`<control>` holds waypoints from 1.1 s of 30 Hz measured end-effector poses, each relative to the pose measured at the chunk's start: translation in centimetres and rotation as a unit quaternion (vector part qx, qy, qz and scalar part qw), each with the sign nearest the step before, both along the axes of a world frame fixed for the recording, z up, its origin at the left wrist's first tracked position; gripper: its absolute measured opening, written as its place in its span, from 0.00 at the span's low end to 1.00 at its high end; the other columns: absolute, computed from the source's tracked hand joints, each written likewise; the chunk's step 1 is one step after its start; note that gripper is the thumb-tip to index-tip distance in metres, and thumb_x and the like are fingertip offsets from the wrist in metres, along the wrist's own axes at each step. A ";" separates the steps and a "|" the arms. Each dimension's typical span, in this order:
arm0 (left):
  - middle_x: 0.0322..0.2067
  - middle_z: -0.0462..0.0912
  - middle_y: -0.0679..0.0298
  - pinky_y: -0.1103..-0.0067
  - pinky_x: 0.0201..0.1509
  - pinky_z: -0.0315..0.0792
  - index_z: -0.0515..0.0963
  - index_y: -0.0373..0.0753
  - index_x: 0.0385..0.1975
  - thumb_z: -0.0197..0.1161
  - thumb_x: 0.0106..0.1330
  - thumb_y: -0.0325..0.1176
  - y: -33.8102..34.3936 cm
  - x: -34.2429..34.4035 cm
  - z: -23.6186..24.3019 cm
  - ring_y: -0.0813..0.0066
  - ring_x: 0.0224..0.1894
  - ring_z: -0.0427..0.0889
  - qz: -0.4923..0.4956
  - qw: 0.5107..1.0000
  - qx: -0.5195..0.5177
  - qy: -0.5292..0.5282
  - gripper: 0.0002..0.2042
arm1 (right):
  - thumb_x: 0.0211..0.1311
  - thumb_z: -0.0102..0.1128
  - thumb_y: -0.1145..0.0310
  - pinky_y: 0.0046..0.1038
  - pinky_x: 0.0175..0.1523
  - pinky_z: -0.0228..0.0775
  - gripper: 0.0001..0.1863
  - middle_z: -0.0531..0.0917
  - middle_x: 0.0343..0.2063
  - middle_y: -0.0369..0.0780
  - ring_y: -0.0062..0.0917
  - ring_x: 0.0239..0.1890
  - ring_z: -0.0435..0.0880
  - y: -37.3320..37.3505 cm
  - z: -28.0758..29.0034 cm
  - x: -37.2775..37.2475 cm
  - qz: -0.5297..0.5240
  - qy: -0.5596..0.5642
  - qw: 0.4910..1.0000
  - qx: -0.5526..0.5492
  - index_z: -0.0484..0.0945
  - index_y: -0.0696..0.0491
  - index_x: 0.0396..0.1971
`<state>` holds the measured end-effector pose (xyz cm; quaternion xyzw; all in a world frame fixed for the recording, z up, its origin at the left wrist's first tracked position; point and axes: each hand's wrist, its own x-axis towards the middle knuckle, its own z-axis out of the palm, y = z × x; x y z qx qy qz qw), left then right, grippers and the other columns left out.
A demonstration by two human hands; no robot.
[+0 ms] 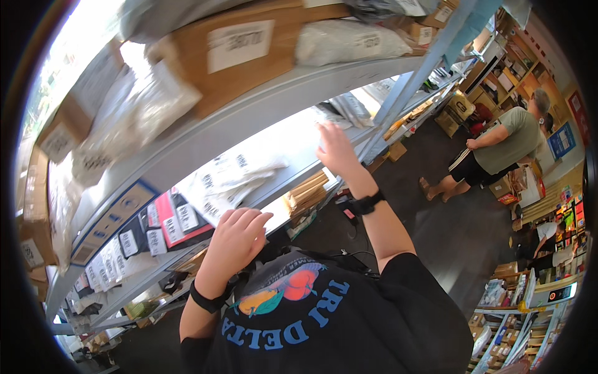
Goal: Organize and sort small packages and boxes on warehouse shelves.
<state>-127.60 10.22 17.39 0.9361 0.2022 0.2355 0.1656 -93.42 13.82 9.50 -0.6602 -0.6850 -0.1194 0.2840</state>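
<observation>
My left hand [237, 244], with a dark band on its wrist, hangs in front of the shelf edge, its fingers loosely bent and apart. Nothing shows in it. Beside it on the shelf lie several white mailer bags [233, 177] with labels, spread over one another. My right hand [336, 149], with a black wristband, reaches over the white shelf board [293, 146]. Its thumb and fingers are apart and appear to hold nothing. Just beyond its fingertips lie grey plastic parcels [352, 111]. A red parcel [167, 218] and dark labelled parcels [129, 243] are farther left.
The upper shelf carries a large cardboard box [240, 47] and clear-wrapped packages [352, 42]. A blue-grey upright post [411, 78] stands right of my right hand. Brown flat parcels [308, 194] sit lower down. Across the dark floor [461, 230] a person [504, 137] stands near more shelves.
</observation>
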 end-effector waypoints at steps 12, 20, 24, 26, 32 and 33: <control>0.55 0.73 0.51 0.63 0.65 0.60 0.68 0.36 0.58 0.60 0.57 0.28 9.3 13.4 -7.2 0.52 0.60 0.69 0.106 0.991 0.033 0.074 0.25 | 0.49 0.61 0.71 0.40 0.59 0.63 0.26 0.79 0.42 0.48 0.42 0.49 0.75 5.3 -5.3 3.0 -0.074 0.089 0.992 0.059 0.72 0.58 0.52; 0.56 0.73 0.50 0.61 0.67 0.57 0.72 0.34 0.53 0.59 0.56 0.30 10.8 15.3 -7.5 0.54 0.61 0.69 0.162 0.971 0.014 0.175 0.22 | 0.53 0.61 0.71 0.41 0.41 0.72 0.33 0.80 0.38 0.47 0.44 0.37 0.80 4.2 -2.4 2.7 -0.051 0.213 0.974 0.066 0.64 0.54 0.61; 0.55 0.74 0.52 0.61 0.67 0.56 0.74 0.35 0.49 0.58 0.56 0.32 10.6 15.4 -7.7 0.55 0.61 0.69 0.186 0.962 0.037 0.195 0.19 | 0.55 0.60 0.69 0.37 0.38 0.74 0.34 0.80 0.42 0.48 0.42 0.39 0.82 4.3 0.0 -0.8 -0.008 0.188 0.982 -0.024 0.62 0.51 0.64; 0.54 0.75 0.53 0.61 0.68 0.56 0.75 0.36 0.48 0.56 0.57 0.32 10.1 15.1 -7.5 0.56 0.61 0.69 0.183 0.966 0.053 0.174 0.18 | 0.57 0.58 0.68 0.37 0.40 0.74 0.31 0.80 0.45 0.49 0.42 0.42 0.81 4.4 -0.6 -2.6 -0.016 0.100 0.995 0.015 0.64 0.50 0.63; 0.48 0.78 0.56 0.63 0.59 0.63 0.80 0.33 0.38 0.56 0.57 0.31 8.5 13.6 -5.7 0.59 0.56 0.73 0.221 0.959 0.095 0.150 0.13 | 0.59 0.51 0.61 0.43 0.57 0.66 0.24 0.76 0.53 0.50 0.42 0.57 0.74 3.3 -4.6 -6.4 0.050 -0.011 0.999 -0.011 0.73 0.48 0.56; 0.47 0.78 0.56 0.63 0.57 0.64 0.80 0.33 0.37 0.56 0.57 0.31 8.3 13.3 -5.5 0.59 0.55 0.74 0.232 0.955 0.104 0.152 0.12 | 0.59 0.53 0.59 0.44 0.59 0.65 0.25 0.76 0.54 0.51 0.43 0.57 0.73 3.2 -5.1 -6.8 0.059 -0.001 0.998 -0.002 0.73 0.48 0.57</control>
